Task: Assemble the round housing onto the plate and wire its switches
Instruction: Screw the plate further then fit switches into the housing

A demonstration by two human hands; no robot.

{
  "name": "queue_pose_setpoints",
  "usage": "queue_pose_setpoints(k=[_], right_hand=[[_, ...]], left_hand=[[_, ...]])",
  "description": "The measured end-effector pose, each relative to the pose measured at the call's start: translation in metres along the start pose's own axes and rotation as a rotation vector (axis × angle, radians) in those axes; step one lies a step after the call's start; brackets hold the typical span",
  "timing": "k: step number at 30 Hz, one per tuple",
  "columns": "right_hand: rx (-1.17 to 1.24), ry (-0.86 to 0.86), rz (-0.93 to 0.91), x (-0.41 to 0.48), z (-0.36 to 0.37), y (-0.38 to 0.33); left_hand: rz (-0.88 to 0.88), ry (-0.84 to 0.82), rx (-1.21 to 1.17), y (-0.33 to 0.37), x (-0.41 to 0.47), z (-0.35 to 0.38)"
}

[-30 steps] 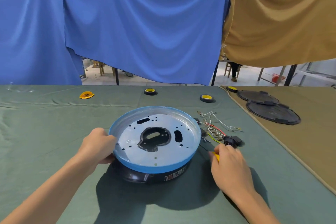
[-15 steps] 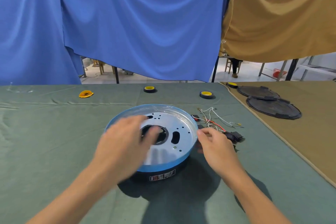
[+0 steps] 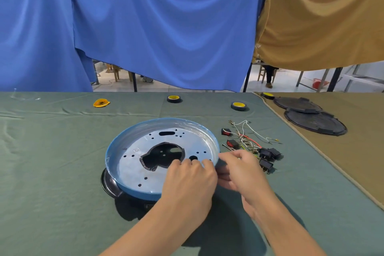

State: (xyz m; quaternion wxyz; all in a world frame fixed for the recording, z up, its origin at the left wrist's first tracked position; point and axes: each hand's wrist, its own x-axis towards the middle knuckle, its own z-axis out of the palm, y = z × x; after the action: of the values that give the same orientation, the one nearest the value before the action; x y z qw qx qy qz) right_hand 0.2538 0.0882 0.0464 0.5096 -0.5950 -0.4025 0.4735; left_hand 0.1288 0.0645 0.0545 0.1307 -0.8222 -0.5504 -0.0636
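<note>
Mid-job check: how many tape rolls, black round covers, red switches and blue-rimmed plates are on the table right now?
Tape rolls: 3
Black round covers: 2
Red switches: 2
Blue-rimmed plate: 1
Total: 8

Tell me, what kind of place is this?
Probably a makeshift assembly workshop: a cloth-covered table holds a round metal plate, loose switches and wires and tape rolls, with blue sheets hung behind as screens.
</note>
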Motion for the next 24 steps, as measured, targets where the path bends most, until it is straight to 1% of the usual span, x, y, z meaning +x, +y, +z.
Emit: queue_pose_setpoints(k=[5,8,12,14,16,18,20,22,24], right_hand=[[0.181,-0.156,0.135,0.000,0.005,-0.002],[0.331,-0.176,0.187,0.001,0.007,-0.005],[0.342,-0.215,0.242,0.001,0.010,-0.009],[0.316,-0.202,0.258,0.001,0.012,-0.010],[0.290,-0.213,0.298,-0.001,0.013,-0.014],[0.296,-0.259,0.383,-0.002,0.015,-0.017],[0.392,-0.331,0.407,-0.005,0.022,-0.019],[0.504,-0.360,0.338,-0.009,0.032,-0.020],[0.545,-0.349,0.231,-0.010,0.040,-0.023]], left_hand=[[0.015,-0.017,-0.029,-0.005,0.001,0.003],[0.014,-0.015,-0.023,-0.009,-0.001,0.005],[-0.002,0.004,-0.035,-0.012,-0.005,0.005],[-0.006,0.033,-0.048,-0.014,-0.006,0.005],[-0.033,0.084,-0.048,-0.017,-0.006,0.004],[-0.064,0.167,-0.043,-0.021,-0.007,0.001],[-0.094,0.244,-0.041,-0.026,-0.007,-0.001],[-0.104,0.314,-0.058,-0.030,-0.009,-0.002],[-0.061,0.418,-0.176,-0.031,-0.010,-0.002]])
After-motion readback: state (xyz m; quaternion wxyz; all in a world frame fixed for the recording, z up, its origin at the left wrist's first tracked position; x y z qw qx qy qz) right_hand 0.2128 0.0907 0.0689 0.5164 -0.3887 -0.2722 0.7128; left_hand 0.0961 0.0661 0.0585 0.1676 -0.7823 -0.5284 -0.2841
